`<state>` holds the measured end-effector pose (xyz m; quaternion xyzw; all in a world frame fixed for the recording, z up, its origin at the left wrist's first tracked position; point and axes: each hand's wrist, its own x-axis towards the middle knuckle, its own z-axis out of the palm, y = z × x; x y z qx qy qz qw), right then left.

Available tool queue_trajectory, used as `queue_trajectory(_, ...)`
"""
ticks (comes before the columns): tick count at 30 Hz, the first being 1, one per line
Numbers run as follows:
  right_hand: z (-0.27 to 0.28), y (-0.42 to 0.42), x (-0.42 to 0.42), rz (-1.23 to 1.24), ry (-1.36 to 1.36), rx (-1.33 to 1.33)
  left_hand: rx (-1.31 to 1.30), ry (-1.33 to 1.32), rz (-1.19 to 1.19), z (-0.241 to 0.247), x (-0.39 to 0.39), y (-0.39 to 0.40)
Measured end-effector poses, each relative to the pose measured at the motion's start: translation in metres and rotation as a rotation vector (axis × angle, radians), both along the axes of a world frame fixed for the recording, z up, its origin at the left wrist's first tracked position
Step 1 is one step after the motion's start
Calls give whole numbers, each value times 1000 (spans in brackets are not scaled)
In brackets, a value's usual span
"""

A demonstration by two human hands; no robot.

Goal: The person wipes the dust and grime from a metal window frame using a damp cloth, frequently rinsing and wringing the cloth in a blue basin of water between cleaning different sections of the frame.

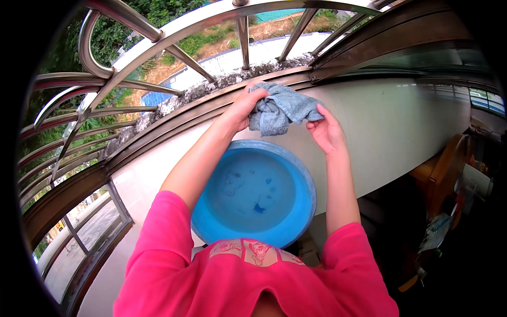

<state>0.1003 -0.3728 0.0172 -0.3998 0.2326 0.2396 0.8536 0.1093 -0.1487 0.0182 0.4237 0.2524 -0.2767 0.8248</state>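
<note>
A crumpled grey-blue terry cloth (pixel 277 109) is stretched between both hands, above the far rim of a blue plastic basin. My left hand (pixel 243 109) grips its bunched left part, with the thumb over the folds. With thumb and fingers, my right hand (pixel 326 128) pinches the cloth's right corner. The blue basin (pixel 305 198) stands on a pale ledge, in front of my body, and holds cloudy water over printed figures on its bottom.
The pale ledge (pixel 388 119) runs along an open window with a brown metal sliding track (pixel 166 123). Curved steel bars (pixel 243 43) stand outside. A brown sash (pixel 115 230) is at the left. An orange-brown piece of furniture (pixel 439 170) stands at the right.
</note>
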Motion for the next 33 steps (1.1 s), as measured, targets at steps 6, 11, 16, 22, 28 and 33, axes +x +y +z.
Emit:
queue_trajectory(6,-8,23,25,178,-436,-1084,-98,201,-324,-29,13,-63)
queue_trajectory(11,-20,21,64,881,-495,-1607,-136,262,78,-76,13,-102)
queue_trajectory(16,-4,32,76,1254,-482,-1818,-243,374,294,-41,2,-121)
queue_trajectory(22,0,50,87,1350,-400,-1717,-440,334,299,-39,6,-102)
queue_trajectory(28,-13,72,83,1380,-452,-1600,-363,374,276,-12,1,-57)
queue_trajectory(33,-9,116,53,1442,-583,-1527,-312,426,317,0,-22,-25)
